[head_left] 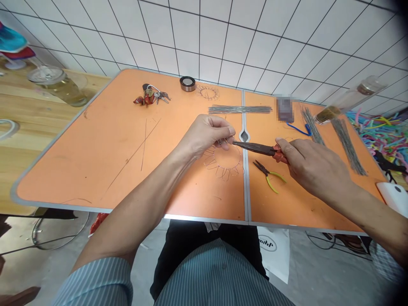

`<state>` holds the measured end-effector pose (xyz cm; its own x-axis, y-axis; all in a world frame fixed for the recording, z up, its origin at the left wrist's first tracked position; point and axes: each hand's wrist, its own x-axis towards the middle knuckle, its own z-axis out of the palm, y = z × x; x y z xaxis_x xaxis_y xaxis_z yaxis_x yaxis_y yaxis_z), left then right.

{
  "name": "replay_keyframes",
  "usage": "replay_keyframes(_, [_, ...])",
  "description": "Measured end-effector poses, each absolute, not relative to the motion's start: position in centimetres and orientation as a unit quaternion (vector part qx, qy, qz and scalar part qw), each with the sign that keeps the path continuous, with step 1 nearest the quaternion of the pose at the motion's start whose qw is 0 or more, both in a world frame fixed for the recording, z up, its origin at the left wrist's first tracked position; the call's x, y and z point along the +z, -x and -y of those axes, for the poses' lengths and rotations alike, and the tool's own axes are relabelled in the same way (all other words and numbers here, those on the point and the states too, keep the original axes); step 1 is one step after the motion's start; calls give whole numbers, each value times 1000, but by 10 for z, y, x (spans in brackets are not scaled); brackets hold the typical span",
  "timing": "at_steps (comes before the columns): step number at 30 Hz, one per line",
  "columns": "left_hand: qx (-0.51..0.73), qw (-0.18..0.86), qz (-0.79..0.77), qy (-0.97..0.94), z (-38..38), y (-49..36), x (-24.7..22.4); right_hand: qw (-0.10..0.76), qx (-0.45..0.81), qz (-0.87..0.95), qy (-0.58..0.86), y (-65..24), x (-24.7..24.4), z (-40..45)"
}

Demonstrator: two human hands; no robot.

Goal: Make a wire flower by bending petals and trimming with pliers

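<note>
Between the thumb and fingers of my left hand [210, 132] is part of a thin wire ring [227, 169] with looped petals, hanging over the orange table [178, 187]. My right hand [306, 165] is wrapped round the red handles of long-nose pliers [258, 147]. Their dark tips point left and meet the wire at my left fingertips. Whether the jaws grip the wire is too small to tell. Smaller pliers with yellow-green handles [270, 176] lie on the table below the long ones.
Bundles of straight wires lie at the back [239, 109] and right [349, 146]. Toward the wall are keys [162, 97], a round tin [187, 83], another wire ring [208, 92] and a glass bottle [347, 100]. Two crossed wires [143, 142] lie left. A white device [393, 195] sits right.
</note>
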<state>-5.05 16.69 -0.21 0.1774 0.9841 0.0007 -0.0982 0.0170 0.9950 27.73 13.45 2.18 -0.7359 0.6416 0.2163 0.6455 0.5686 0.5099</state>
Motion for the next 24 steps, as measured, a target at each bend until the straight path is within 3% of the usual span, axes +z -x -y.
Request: replay_keyframes(24, [513,503,-434,-544,-159,43,0,75,-118,909,394,-266,22,-133])
